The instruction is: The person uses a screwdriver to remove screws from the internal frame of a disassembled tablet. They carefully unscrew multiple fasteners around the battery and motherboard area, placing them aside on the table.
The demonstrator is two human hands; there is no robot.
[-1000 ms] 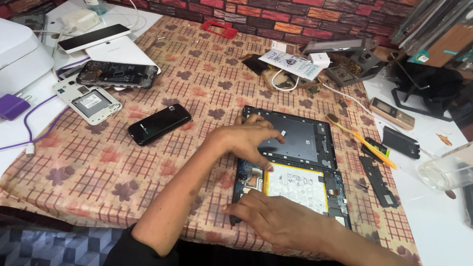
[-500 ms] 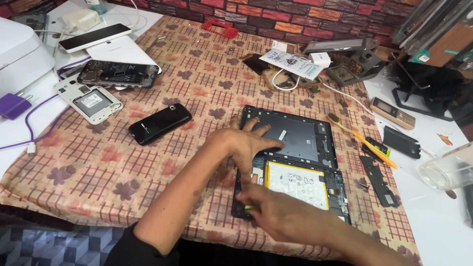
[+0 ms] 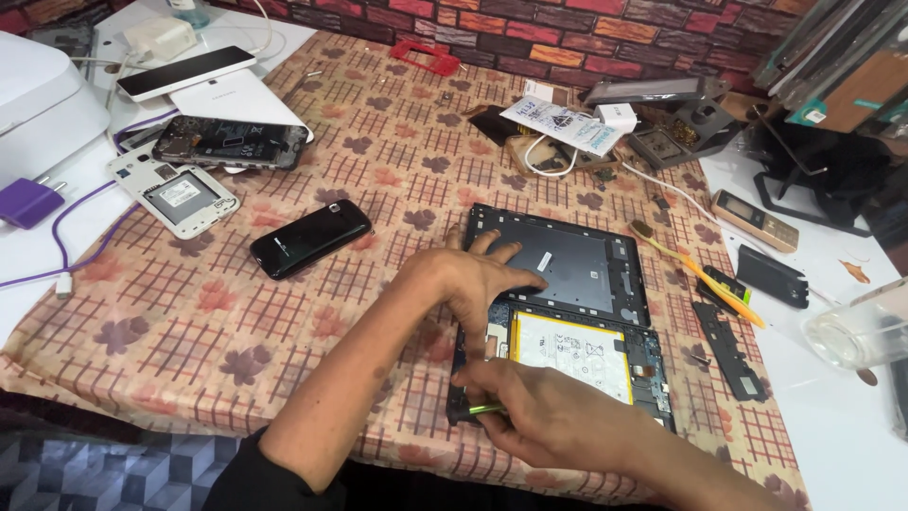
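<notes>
1. From the head camera I see my left hand (image 3: 473, 284) lying palm-down across the seam between the two tablet halves, fingers spread and flat. It is pressing, not clasping; nothing is closed inside it.
2. The fingertips of that hand rest on the dark back cover (image 3: 567, 265), which lies flat at 12 o'clock from the opened tablet and touches it edge to edge.
3. The opened tablet (image 3: 653, 374) sits inside-up at the near edge of the table, its white-and-yellow battery (image 3: 572, 352) filling the middle of the frame.
4. My right hand (image 3: 558, 416) is at 6 o'clock from the battery, over the tablet's near left corner. Its fingers are pinched around a thin yellow-green tool (image 3: 484, 409), whose tip pokes out toward 9 o'clock at the tablet's left edge.
5. Whether the tool tip is under the frame or just against it, I cannot tell.
6. At 9 o'clock from my left hand, well apart, a black phone (image 3: 310, 238) lies on the patterned tablecloth (image 3: 170, 331).
7. At 3 o'clock from the back cover, a yellow-handled screwdriver (image 3: 705, 279) lies slanted, with a narrow black strip part (image 3: 726, 348) just beside it.
8. At 10 o'clock, farther off, a disassembled phone (image 3: 227, 142) and a white phone shell (image 3: 175, 194) lie near each other.
</notes>
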